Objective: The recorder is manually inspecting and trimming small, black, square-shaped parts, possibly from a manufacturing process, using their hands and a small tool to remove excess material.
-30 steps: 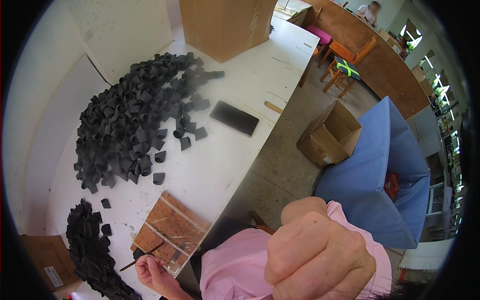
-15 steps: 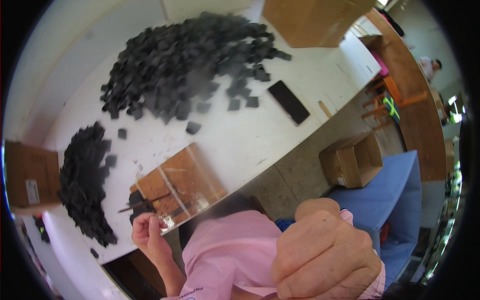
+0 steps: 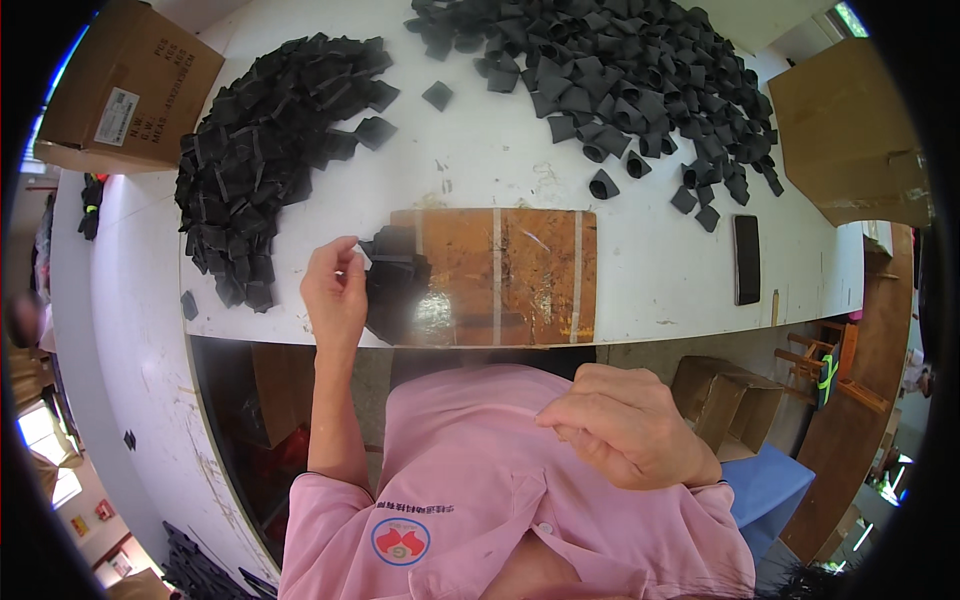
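- Black pieces (image 3: 397, 300) lie stacked over the left end of the brown board (image 3: 545, 260), and the left hand (image 3: 336, 290) is right at their outer edge, thumb and fingers drawn together; whether they grip one, I cannot tell.
- Gone from view: the thin dark stick beside that hand half a second ago; I can't pick it out now!
- Down comes the right hand (image 3: 625, 425), away from the camera, now on the wearer's side of the board, apart from it, curled closed with nothing visible inside.
- Round swings the view, board squarely ahead, so attention seems centred on the stack.
- Beyond the board's left, the flat-piece pile (image 3: 250, 160); beyond its right, the curled-piece heap (image 3: 620, 90). Neither looks clearly changed, so the work seems barely advanced.
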The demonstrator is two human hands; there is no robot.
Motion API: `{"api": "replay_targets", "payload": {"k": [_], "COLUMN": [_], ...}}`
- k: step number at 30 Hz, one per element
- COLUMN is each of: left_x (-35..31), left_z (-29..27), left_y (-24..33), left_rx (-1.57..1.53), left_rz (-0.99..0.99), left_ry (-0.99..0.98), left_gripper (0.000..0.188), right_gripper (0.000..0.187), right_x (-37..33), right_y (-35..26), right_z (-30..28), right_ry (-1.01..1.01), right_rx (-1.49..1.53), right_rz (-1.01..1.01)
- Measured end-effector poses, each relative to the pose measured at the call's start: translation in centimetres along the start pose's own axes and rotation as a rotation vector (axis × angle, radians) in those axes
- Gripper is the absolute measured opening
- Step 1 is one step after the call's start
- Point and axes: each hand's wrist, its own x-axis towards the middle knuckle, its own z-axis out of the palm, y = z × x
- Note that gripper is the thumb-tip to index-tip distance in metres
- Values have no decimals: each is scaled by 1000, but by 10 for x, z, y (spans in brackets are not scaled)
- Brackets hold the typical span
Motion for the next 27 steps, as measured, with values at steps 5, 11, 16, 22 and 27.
{"api": "replay_targets", "payload": {"k": [5, 11, 16, 22, 27], "left_x": [13, 24, 35, 35, 30], "left_z": [17, 27, 20, 3, 0], "left_y": [-4, -19, -24, -7, 6], "left_rx": [419, 659, 554, 33, -755], "left_rz": [333, 405, 334, 6, -521], "left_ry": [-252, -467, -459, -276, -275], "left_gripper": [35, 14, 6, 9, 5], "right_gripper": [10, 9, 9, 18, 13], "right_x": [17, 39, 46, 59, 53], "right_y": [33, 57, 68, 52, 55], "right_z": [23, 27, 32, 35, 36], "right_ry": [-105, -238, -216, -361, -227], "right_rx": [53, 33, -18, -35, -60], "right_rz": [180, 446, 554, 627, 512]}}
